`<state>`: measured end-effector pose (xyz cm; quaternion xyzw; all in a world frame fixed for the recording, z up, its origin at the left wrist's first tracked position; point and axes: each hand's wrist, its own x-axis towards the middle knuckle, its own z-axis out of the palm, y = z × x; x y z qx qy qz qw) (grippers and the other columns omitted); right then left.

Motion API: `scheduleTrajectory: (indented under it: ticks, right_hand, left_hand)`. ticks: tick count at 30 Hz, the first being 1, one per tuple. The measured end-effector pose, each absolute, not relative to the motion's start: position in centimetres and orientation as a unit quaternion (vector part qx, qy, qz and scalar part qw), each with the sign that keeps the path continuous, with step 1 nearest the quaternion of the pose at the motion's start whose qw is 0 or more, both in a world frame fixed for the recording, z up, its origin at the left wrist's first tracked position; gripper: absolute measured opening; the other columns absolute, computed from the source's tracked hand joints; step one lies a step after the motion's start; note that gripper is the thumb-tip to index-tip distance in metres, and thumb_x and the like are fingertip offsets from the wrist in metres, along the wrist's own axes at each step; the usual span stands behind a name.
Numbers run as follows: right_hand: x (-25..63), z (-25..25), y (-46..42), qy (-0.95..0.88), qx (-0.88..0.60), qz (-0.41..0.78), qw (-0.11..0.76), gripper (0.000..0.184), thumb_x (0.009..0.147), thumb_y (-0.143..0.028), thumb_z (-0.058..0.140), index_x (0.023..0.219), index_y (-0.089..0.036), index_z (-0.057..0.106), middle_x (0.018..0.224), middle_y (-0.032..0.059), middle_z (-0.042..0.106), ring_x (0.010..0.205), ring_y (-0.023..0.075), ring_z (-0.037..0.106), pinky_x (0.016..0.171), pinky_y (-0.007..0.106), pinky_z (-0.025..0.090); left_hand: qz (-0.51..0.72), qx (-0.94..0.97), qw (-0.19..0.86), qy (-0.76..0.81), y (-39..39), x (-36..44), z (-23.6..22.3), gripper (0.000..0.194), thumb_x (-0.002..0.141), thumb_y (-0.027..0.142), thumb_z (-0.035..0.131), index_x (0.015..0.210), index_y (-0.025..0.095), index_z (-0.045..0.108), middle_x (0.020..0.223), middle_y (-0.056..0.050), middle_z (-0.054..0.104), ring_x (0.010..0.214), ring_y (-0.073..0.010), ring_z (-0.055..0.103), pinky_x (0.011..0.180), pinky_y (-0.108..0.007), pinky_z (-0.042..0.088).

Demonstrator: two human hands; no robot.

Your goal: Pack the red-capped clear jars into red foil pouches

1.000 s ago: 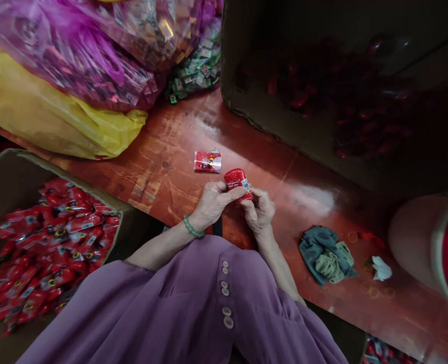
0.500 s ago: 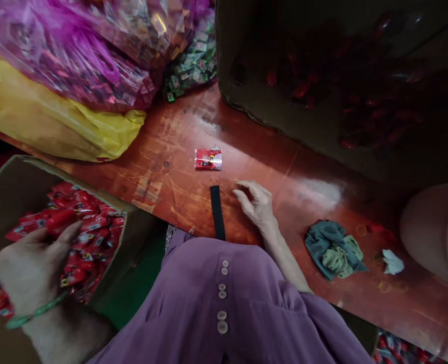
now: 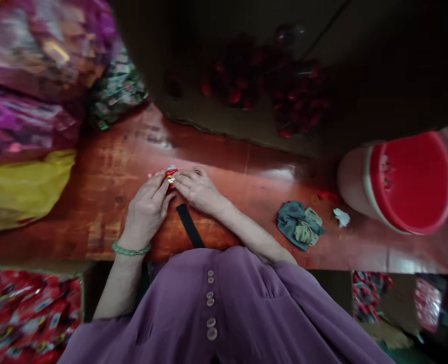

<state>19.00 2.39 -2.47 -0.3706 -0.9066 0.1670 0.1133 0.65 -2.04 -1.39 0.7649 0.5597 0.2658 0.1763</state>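
Observation:
A small shiny red packet [image 3: 171, 175] lies at the middle of the reddish table, mostly covered by fingers. My left hand [image 3: 145, 207], with a green bead bracelet at the wrist, has its fingers closed on the packet's left side. From the right, my right hand [image 3: 200, 191] presses its closed fingertips on the same packet. Whether a second packet is under the fingers, I cannot tell. A black strap [image 3: 189, 225] lies on the table just below both hands.
An open carton of red packets [image 3: 30, 313] stands at lower left. Filled plastic bags [image 3: 30, 55] and a yellow bag [image 3: 27, 189] are at left. A dark carton [image 3: 224, 126] leans over the back. Crumpled cloth [image 3: 300, 225] and a red-lidded bucket [image 3: 413, 182] lie right.
My left hand has left the carton at lower left and come up to the table. My right hand has moved onto the red packet. The view has turned toward the right.

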Motion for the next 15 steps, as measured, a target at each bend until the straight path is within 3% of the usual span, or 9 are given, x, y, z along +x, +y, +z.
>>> scheduleTrajectory:
  ticks: [8,12,15]
  right_hand:
    - [18.7,-2.3,2.5,-0.923,-0.342,0.123,0.123,0.029,0.105,-0.018,0.035,0.102,-0.017,0.064,0.105,0.0088,0.070,0.102,0.0209,0.057,0.095,0.041,0.038]
    - [20.2,-1.1,2.8,-0.913,-0.355,0.149,0.134,0.024,0.104,-0.025,0.041,0.106,-0.016,0.063,0.104,0.0079,0.070,0.097,0.0210,0.058,0.086,0.036,0.041]
    - [24.5,0.5,4.5,-0.861,-0.460,0.149,0.161,0.027,0.103,-0.032,0.043,0.105,-0.016,0.065,0.106,0.0095,0.070,0.097,0.0211,0.060,0.087,0.036,0.044]
  left_hand:
    - [0.336,0.783,0.134,0.506,-1.0,0.0,-3.3,0.027,0.089,0.016,0.059,0.110,0.026,0.073,0.125,-0.008,0.071,0.117,-0.0266,0.066,0.103,-0.045,0.054]
    - [0.338,0.790,0.111,0.498,-0.5,0.2,-2.5,0.013,0.087,0.019,0.064,0.094,0.025,0.074,0.101,-0.008,0.076,0.093,-0.0256,0.071,0.084,-0.043,0.058]
    - [0.345,0.790,0.129,0.490,0.1,0.2,-1.7,0.004,0.086,0.023,0.068,0.086,0.024,0.071,0.092,-0.006,0.076,0.080,-0.0232,0.070,0.074,-0.039,0.057]
